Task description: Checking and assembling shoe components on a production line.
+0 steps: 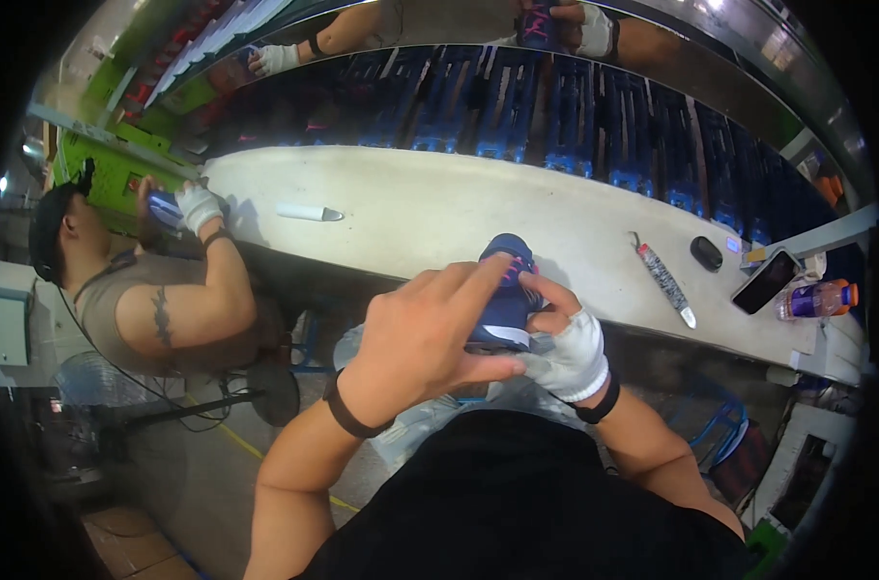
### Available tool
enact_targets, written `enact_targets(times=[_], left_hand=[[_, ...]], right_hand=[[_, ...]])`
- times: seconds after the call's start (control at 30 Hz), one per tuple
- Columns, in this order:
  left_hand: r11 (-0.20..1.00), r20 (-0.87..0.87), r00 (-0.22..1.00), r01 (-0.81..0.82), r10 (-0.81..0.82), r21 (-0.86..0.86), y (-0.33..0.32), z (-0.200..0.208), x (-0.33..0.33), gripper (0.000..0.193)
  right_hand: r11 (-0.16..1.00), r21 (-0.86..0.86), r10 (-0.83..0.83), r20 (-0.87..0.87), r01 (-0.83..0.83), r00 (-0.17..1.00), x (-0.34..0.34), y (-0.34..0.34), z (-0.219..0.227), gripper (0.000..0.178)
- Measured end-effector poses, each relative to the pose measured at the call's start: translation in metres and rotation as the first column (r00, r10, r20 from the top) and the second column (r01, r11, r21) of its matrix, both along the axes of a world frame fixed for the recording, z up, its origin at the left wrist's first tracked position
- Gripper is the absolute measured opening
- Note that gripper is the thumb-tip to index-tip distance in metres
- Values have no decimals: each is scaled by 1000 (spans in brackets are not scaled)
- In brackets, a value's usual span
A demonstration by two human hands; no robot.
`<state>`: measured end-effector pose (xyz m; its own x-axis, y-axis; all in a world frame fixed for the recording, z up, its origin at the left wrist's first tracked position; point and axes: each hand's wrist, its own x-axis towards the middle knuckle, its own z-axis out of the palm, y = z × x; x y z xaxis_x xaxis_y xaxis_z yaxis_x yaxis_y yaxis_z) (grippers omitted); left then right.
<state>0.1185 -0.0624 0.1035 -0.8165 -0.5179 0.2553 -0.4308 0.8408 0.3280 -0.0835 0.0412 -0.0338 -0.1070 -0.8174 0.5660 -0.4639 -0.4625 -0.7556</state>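
A navy shoe with pink laces is in front of my body, its toe toward the far side and its white-edged heel toward me. Along its left side lies my left hand, bare, with long fingers over the upper and the thumb by the heel. My right hand, in a white glove that leaves fingertips bare, holds the right side, its index finger and thumb bent near the laces. Both wrists wear dark bands. The palms hide part of the shoe.
Beyond the white worktop runs a conveyor of blue racks. A patterned-handled tool, black oval object, phone and orange-capped bottle lie right. Left are a white-handled tool and a co-worker holding a shoe.
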Motion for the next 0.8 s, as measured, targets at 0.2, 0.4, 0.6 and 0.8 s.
enact_targets(times=[0.2, 0.4, 0.6, 0.8], left_hand=[[945, -28, 988, -136, 151, 297, -14, -14, 32, 74], [865, -34, 964, -220, 263, 451, -11, -36, 62, 68], [880, 279, 928, -334, 246, 338, -8, -43, 71, 87], [821, 430, 832, -494, 350, 287, -3, -87, 67, 96]], right_hand=[[976, 202, -32, -261, 87, 965, -18, -1, -26, 42], [975, 192, -61, -249, 111, 966, -11, -8, -35, 42], [975, 210, 16, -366, 66, 930, 3, -22, -27, 44], [963, 262, 96, -531, 55, 842, 19, -30, -13, 43]])
